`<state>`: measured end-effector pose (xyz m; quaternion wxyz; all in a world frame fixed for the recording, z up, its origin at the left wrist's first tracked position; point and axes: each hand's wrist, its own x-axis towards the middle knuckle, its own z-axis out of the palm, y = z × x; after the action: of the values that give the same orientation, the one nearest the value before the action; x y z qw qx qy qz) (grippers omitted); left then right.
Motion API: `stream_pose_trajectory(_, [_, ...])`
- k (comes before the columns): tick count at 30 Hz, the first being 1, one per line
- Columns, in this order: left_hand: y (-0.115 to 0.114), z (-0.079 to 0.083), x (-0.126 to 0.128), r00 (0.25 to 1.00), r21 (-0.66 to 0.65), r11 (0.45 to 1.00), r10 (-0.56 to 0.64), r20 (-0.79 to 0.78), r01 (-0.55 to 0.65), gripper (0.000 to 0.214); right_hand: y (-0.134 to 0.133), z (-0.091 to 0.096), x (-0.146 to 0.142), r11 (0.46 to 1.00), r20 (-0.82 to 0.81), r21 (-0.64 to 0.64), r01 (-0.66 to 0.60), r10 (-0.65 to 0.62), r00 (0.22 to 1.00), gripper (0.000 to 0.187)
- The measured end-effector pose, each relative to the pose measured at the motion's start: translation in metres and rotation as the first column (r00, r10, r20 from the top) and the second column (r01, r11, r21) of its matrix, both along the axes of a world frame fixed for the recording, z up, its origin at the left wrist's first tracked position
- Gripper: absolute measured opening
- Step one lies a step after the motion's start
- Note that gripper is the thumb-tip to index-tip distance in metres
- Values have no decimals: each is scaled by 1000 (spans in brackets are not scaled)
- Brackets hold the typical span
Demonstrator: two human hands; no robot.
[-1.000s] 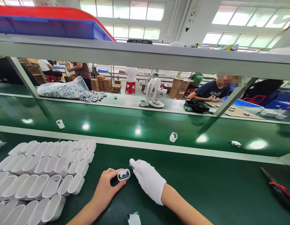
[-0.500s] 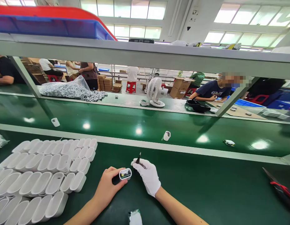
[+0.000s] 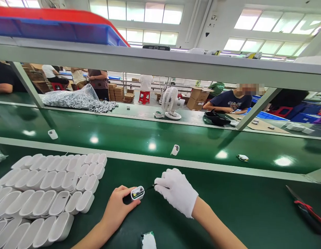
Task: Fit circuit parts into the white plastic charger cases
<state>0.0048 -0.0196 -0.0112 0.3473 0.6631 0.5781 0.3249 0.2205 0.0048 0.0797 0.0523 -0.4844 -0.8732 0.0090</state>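
My bare left hand [image 3: 117,207] is closed round a small white oval housing [image 3: 137,192] that shows a circuit board inside, and holds it on the green bench. My right hand [image 3: 177,192], in a white glove, pinches a thin dark tool [image 3: 150,187] whose tip points left at the housing's open end. A stack of empty white oval shells [image 3: 46,193] lies in rows to the left of my left hand.
Small white units [image 3: 175,149] [image 3: 52,134] and a flat part [image 3: 242,158] ride the green conveyor belt [image 3: 124,138] beyond the bench. A red-handled tool [image 3: 305,211] lies far right. A part [image 3: 148,241] sits at the bottom edge. A person's arms rest on the opposite table [image 3: 222,109].
My right hand has turned the dark tool from pointing up to pointing left at the housing. The units on the belt have drifted left. My left hand has stayed put.
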Motion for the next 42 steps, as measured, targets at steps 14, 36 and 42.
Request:
stream_pose_trajectory(14, [-2,2,0,1000,-4,1000,19,0,-19,31,3,-17,-9,997,11,-13,78,-78,997,25])
stream_pose_trajectory(36, [2,4,-6,995,-43,995,-94,-21,93,26,10,-30,-12,992,-5,61,-108,108,994,14])
stream_pose_trajectory(42, [2,5,-5,996,-62,994,-91,-14,90,25,10,-32,-11,990,-41,120,-80,86,995,15])
